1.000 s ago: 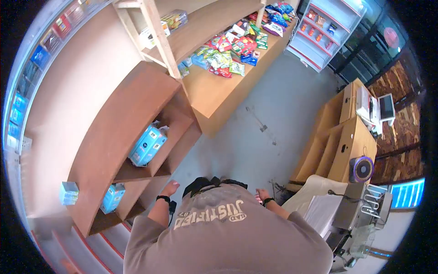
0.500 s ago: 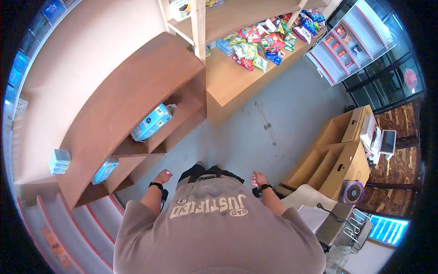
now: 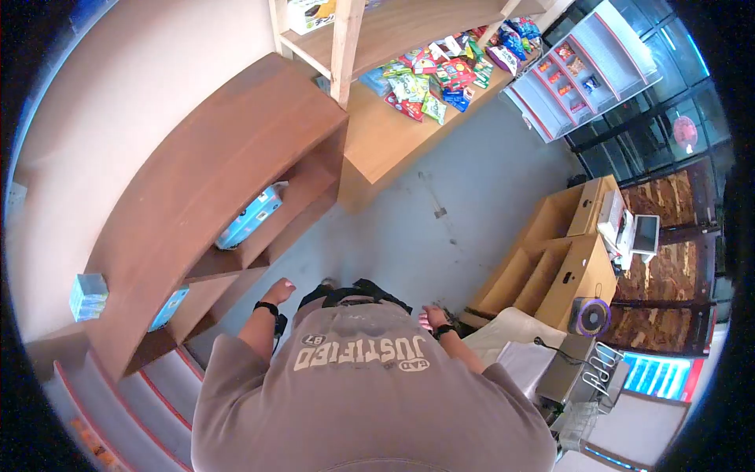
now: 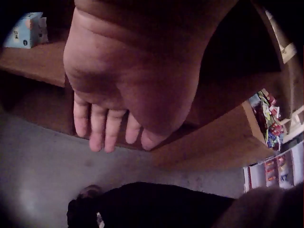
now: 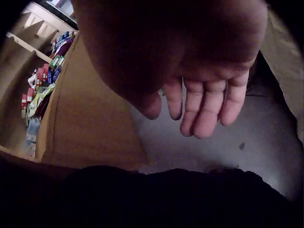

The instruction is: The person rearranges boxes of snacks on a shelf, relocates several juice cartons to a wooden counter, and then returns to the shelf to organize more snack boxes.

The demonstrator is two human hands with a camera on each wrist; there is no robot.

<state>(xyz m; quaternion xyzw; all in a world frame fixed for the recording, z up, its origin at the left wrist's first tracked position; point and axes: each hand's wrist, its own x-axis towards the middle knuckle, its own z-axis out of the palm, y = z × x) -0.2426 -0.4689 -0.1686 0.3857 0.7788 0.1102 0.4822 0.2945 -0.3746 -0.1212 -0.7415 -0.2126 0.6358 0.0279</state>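
Observation:
My left hand [image 3: 279,291] hangs beside the body with nothing in it, near the brown shelf unit [image 3: 228,126]. The left wrist view shows its palm [image 4: 128,80] with fingers loosely extended. On the other side of the body is my right hand [image 3: 432,317], also holding nothing, its fingers [image 5: 204,114] relaxed over the grey floor in the right wrist view. A light blue pack [image 3: 250,218] sits in an upper compartment of the brown unit, and another blue pack [image 3: 168,308] stands lower down. A small pale-blue box [image 3: 88,296] rests on the unit's near end.
Colourful snack bags [image 3: 425,86] are heaped on a wooden counter [image 3: 377,145] ahead. A white display rack [image 3: 582,71] stands beyond it. On the right are a wooden desk [image 3: 582,271], a round fan-like device [image 3: 592,316] and a pale chair [image 3: 511,330]. Red-edged shelves [image 3: 118,393] lie at lower left.
The head view has turned and shifted, with the desk and blue packs sitting differently in it. Both arms have swung slightly at the sides; neither hand has taken anything.

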